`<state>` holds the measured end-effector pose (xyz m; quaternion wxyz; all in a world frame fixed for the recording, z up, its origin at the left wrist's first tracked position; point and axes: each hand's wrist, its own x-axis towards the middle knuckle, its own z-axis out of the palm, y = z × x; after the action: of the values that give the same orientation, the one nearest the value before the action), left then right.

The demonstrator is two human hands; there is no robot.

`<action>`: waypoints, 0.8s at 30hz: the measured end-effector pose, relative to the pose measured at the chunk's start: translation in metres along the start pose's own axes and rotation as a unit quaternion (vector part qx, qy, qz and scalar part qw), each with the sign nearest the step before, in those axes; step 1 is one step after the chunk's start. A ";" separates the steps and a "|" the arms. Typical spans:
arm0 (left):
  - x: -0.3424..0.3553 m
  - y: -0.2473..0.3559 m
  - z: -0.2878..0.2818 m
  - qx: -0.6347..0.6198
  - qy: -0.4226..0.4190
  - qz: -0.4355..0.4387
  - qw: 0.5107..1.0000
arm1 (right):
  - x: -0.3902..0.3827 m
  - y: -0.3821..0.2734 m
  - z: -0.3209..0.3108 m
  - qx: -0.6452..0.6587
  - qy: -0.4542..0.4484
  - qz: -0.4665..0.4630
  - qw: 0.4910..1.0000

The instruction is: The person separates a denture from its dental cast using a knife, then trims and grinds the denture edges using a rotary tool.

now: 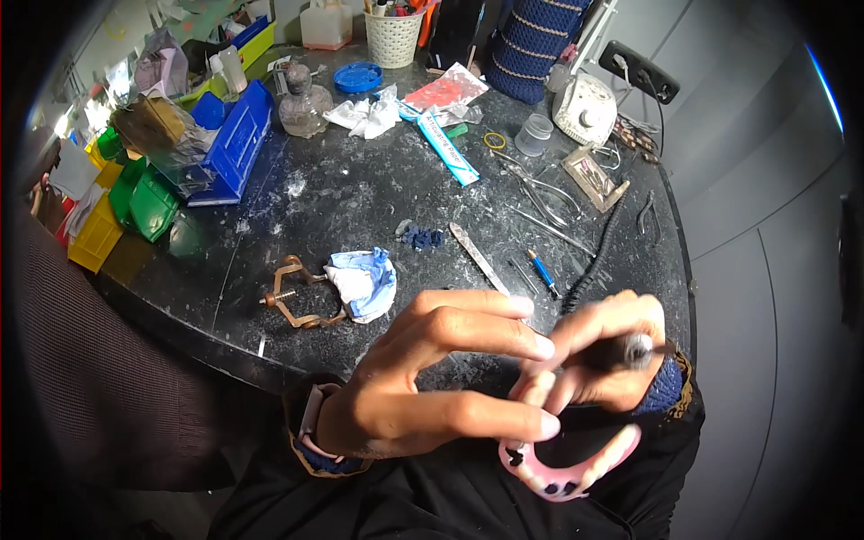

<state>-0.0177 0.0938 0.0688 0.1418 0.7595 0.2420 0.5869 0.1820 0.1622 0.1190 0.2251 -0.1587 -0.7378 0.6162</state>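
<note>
Denture [589,472] is pinched in the left hand [409,378]; the right hand [621,328] clasps a tool [638,351].

Dark bench [342,193] | blue bin [236,157] | blue lid [358,76] | white basket [393,45] | pliers [529,183]

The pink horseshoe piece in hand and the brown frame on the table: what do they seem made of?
Pink horseshoe piece: probably hard plastic, judging by its smooth sheen. Brown frame: likely metal, perhaps brass, given its dull coppery colour and coiled spring.
</note>
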 end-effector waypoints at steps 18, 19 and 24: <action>-0.007 -0.002 0.009 -0.104 0.110 -0.074 0.986 | 0.003 0.023 0.003 -0.410 0.044 -0.155 0.898; -0.007 -0.003 0.009 -0.106 0.108 -0.076 0.986 | 0.003 0.023 0.004 -0.426 0.052 -0.158 0.889; -0.010 -0.003 0.006 -0.085 0.093 -0.101 0.987 | 0.004 0.021 0.005 -0.457 0.065 -0.152 0.874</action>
<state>-0.0147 0.0917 0.0578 0.2418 0.6581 0.2789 0.6563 0.1748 0.1639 0.0987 0.2663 -0.1691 -0.9358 0.1572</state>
